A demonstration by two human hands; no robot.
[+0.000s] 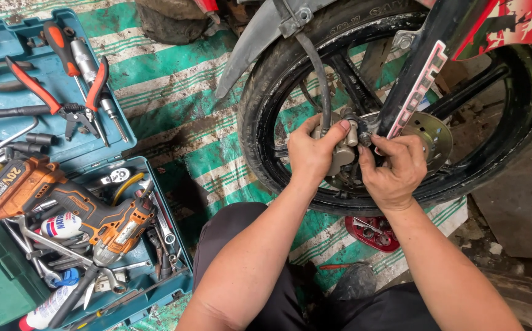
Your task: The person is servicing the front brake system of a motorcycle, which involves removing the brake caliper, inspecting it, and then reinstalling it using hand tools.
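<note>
Spread over the ground, a dirty green-and-white striped woven mat [174, 92]; upon it an open teal plastic toolbox [155, 279]; a black motorcycle tyre [260, 116]; a small red metal tray [373, 233].

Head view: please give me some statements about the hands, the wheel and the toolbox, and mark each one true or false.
1. The left hand holds the brake caliper at the wheel. True.
2. The right hand rests in the toolbox. False: it is at the wheel hub, beside the brake disc.
3. An orange drill lies in the toolbox. True.
4. The red-handled pliers are in the left hand. False: they lie in the toolbox lid.
5. The wheel lies flat on the mat. False: it stands upright, under the fender.
</note>
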